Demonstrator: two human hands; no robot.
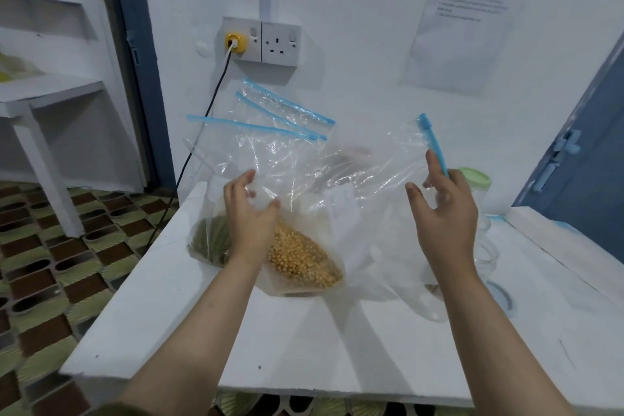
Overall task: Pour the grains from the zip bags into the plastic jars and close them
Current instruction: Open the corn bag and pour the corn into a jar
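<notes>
White table [304, 341] under me, wall at 12 o'clock. Zip bags stand bunched at table centre, plastic overlapping so edges are hard to sort out.

My left hand [250, 216]: fingers curled, thumb and fingers pinching the clear film of the corn bag [304, 257]. Yellow kernels sit heaped in its bottom, just at 4 o'clock of that hand, resting on the table.

My right hand [445, 209]: raised, fingers pinching the top of an upright bag [381, 176] at its blue zip strip [434, 145], which sticks up toward 12 o'clock above my fingertips. The bag film stretches between my two hands; I cannot tell whether both hands hold one bag or two.

Green grain bag [209, 240] at 9 o'clock of the corn, touching it, partly behind my left wrist. More bags [270, 118] rise behind, toward 12 o'clock, their blue strips slanting, near the wall.

Jar [479, 199] with a pale green lid [474, 176] stands at 3 o'clock of my right hand, just beside it, lid on. Clear plastic shapes lie on the table below that jar, toward 5 o'clock; too transparent to name surely.

Wall: double socket [261, 40] at 12 o'clock with a yellow plug [235, 42], black cable [202, 132] dropping toward 7 o'clock. Printed sheet [466, 17] at 1 o'clock. Blue door [580, 159] at 3 o'clock. Patterned floor [50, 246] at 9 o'clock.
</notes>
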